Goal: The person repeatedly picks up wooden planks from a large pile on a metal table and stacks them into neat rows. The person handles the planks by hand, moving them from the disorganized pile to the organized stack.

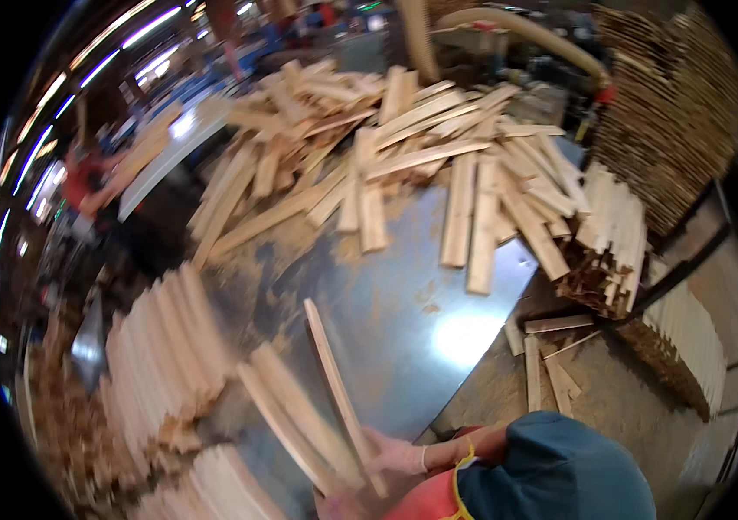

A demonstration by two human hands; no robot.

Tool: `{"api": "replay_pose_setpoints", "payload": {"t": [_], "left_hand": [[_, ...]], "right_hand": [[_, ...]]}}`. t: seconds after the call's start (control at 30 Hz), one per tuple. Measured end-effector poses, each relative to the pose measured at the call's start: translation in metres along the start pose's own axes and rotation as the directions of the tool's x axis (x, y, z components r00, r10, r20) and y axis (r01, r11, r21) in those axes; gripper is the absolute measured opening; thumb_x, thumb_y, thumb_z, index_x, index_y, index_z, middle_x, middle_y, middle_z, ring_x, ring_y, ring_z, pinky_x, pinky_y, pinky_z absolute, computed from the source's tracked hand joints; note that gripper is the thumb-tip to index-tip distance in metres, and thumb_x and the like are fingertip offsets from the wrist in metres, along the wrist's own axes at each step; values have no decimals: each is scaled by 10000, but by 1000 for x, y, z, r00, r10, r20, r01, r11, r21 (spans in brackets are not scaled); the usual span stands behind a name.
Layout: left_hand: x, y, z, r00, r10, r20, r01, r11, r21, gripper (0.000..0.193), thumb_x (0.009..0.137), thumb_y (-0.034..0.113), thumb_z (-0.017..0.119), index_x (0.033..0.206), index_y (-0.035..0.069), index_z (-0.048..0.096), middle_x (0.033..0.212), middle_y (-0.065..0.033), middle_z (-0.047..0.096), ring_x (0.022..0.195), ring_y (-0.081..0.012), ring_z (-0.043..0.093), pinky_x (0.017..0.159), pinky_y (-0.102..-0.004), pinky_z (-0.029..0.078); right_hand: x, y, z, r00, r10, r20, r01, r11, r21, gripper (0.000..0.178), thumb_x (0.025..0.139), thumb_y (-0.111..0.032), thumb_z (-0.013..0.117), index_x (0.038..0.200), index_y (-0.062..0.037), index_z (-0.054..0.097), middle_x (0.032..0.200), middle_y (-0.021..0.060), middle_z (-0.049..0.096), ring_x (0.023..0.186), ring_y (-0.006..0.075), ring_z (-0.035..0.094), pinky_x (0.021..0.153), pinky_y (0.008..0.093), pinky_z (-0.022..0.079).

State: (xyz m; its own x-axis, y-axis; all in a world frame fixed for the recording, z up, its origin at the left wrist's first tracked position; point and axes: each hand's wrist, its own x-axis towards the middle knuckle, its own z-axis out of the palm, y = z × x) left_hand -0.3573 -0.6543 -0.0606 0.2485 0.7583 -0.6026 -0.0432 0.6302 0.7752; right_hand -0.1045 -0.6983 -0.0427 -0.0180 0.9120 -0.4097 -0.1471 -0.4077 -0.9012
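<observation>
My right hand, in a pale pinkish glove, is closed around the near end of a narrow wooden board, which stands tilted over the metal table. At the lower edge, my left hand is closed on the near ends of two wooden strips, side by side and blurred by motion. Part of this hand is cut off by the picture's edge. The strips point away from me to the left, just left of the single board.
A loose heap of boards covers the table's far side. Stacked boards stand at the left, with another stack at the right. Offcuts lie on the floor. A person works at the far left.
</observation>
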Motion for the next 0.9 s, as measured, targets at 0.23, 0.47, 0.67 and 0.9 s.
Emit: {"api": "replay_pose_setpoints", "payload": {"t": [0.23, 0.47, 0.67, 0.9], "left_hand": [[-45, 59, 29, 932, 192, -309, 144, 584, 799, 527, 870, 272, 704, 1314, -1, 625, 1230, -223, 701, 1105, -419, 708, 927, -499, 579], [-46, 19, -60, 833, 437, -340, 387, -19, 922, 510, 950, 377, 642, 1358, 72, 641, 1466, -219, 586, 1388, -428, 525, 1151, -513, 435], [-23, 5, -110, 460, 872, -169, 539, -123, 833, 514, 1030, 384, 556, 1410, 37, 551, 1448, -199, 584, 1386, -397, 512, 1176, -487, 406], [9, 28, 25, 778, 593, 209, -49, -273, 961, 519, 993, 409, 667, 1347, 34, 610, 1376, -222, 629, 1181, -334, 634, 977, -484, 518]], "right_hand": [[-14, -12, 103, 781, 356, 513, 139, 702, -699, 794, 810, -373, 799, 1465, -68, 468, 1216, 258, 720, 1131, 389, 708, 952, 427, 546], [6, -22, 56, 859, 74, 507, 251, 803, -541, 684, 862, -406, 753, 1417, -64, 544, 1279, 229, 709, 1180, 385, 680, 1011, 423, 527], [19, -12, -106, 995, -81, -55, 34, 811, -584, 678, 887, -432, 710, 1436, -64, 559, 1304, 225, 703, 1207, 394, 666, 1035, 440, 518], [41, -61, -367, 213, -337, -917, -435, 807, -398, 804, 836, -400, 735, 1503, -27, 486, 1393, 254, 623, 1289, 438, 588, 1116, 472, 469]]}}
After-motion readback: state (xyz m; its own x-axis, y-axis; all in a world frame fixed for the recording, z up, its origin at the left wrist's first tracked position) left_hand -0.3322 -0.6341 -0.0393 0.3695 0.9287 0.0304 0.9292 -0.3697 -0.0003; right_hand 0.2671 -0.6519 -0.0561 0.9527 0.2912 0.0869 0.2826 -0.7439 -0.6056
